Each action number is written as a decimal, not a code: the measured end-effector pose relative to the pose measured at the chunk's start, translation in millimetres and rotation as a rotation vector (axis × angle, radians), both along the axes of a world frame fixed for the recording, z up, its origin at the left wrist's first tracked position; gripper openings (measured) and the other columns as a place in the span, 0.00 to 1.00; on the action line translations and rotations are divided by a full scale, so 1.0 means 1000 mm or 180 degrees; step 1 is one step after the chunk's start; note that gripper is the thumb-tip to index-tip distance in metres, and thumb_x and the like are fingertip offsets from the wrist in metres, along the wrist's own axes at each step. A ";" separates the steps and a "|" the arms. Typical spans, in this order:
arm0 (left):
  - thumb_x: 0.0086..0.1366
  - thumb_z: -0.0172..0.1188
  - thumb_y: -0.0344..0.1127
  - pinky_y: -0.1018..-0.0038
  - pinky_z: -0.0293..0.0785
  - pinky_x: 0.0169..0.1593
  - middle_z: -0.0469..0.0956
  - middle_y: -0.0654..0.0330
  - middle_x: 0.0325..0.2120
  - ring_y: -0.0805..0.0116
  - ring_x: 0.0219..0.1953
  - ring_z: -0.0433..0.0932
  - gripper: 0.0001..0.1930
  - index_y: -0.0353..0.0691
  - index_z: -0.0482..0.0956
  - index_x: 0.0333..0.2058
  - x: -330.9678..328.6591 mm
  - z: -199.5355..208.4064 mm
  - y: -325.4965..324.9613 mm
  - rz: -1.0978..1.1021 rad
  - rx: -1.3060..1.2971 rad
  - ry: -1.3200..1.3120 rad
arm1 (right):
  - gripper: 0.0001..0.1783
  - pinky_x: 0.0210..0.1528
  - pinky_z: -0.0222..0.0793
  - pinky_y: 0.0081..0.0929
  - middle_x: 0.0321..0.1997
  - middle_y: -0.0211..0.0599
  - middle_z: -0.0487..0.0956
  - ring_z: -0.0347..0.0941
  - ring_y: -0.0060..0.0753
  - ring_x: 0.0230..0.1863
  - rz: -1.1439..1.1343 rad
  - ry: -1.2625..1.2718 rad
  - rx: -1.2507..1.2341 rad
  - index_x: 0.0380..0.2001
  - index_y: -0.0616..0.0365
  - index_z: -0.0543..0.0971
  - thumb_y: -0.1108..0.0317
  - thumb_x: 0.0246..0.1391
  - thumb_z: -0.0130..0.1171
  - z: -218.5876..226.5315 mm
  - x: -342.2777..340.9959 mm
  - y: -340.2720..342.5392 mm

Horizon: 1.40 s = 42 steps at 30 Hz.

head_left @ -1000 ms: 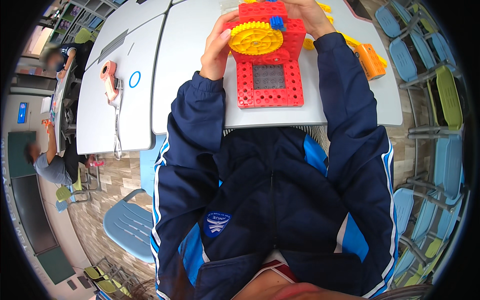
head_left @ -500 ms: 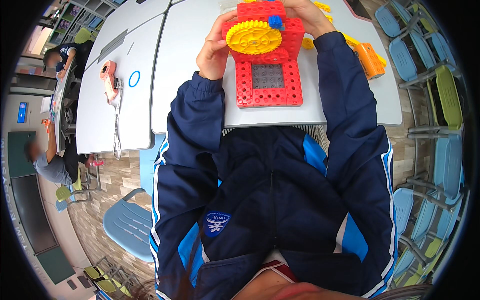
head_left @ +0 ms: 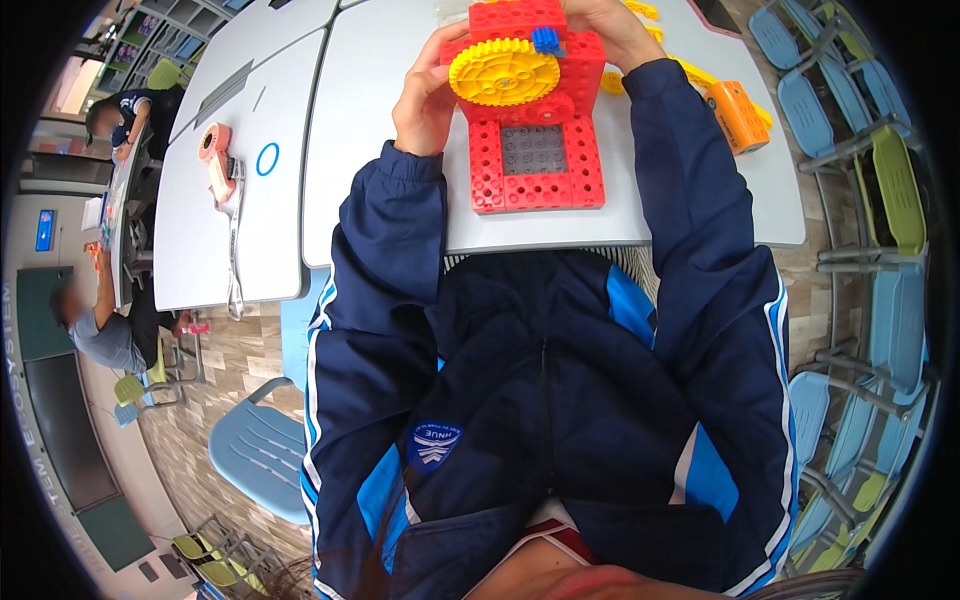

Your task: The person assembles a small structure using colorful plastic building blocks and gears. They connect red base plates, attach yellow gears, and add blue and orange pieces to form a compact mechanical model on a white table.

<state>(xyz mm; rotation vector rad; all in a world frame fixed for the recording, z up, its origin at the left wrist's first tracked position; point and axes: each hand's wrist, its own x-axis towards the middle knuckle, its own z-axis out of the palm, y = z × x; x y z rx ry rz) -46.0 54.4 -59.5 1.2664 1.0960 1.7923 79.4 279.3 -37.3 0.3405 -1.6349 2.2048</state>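
Note:
A red building-block model (head_left: 537,192) stands upright on the light table near its front edge. Its face carries a big yellow gear (head_left: 504,74), with a small blue gear (head_left: 545,40) at the gear's upper right. A dark grey studded plate (head_left: 533,150) fills the frame of its low front part. My left hand (head_left: 424,104) is closed around the model's left side, its fingertips partly hidden behind the blocks. At the upper right back of the model, my right hand (head_left: 612,32) grips it, most of its fingers out of sight.
An orange block-shaped box (head_left: 738,117) and several yellow pieces (head_left: 697,72) lie to the right. On the left table (head_left: 200,260) rests a pink handheld device (head_left: 217,160) with a strap. Blue and green chairs line the right; two people sit far left.
The model and both hands appear slightly higher and a little left in the picture, as does the table edge. My grip looks the same.

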 end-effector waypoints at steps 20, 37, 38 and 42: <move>0.55 0.47 0.45 0.68 0.60 0.65 0.72 0.54 0.59 0.61 0.62 0.69 0.37 0.35 0.65 0.64 -0.015 -0.013 0.004 0.0192 0.0302 0.0301 | 0.19 0.47 0.76 0.26 0.40 0.36 0.83 0.81 0.26 0.42 -0.0090 -0.0416 -0.0195 0.43 0.61 0.80 0.54 0.69 0.53 0.010 0.009 -0.014; 0.55 0.49 0.49 0.68 0.60 0.65 0.73 0.54 0.58 0.61 0.62 0.69 0.38 0.35 0.66 0.63 0.000 -0.002 -0.001 0.0158 0.0295 0.0323 | 0.13 0.44 0.74 0.20 0.40 0.28 0.82 0.79 0.20 0.41 0.0091 -0.0313 -0.0119 0.43 0.58 0.80 0.59 0.65 0.60 0.013 0.006 -0.013; 0.54 0.49 0.48 0.68 0.60 0.65 0.73 0.54 0.58 0.61 0.62 0.69 0.38 0.35 0.65 0.63 0.000 -0.002 0.000 0.0155 0.0312 0.0301 | 0.13 0.45 0.74 0.20 0.40 0.28 0.82 0.79 0.20 0.42 0.0100 -0.0304 -0.0116 0.44 0.58 0.79 0.59 0.65 0.60 0.013 0.007 -0.012; 0.46 0.46 0.43 0.68 0.62 0.65 0.72 0.54 0.60 0.61 0.64 0.69 0.39 0.38 0.70 0.61 -0.002 -0.005 0.003 0.0245 0.0394 0.0402 | 0.13 0.45 0.75 0.20 0.41 0.28 0.82 0.79 0.19 0.42 0.0095 -0.0330 -0.0143 0.46 0.58 0.79 0.60 0.64 0.60 0.014 0.009 -0.013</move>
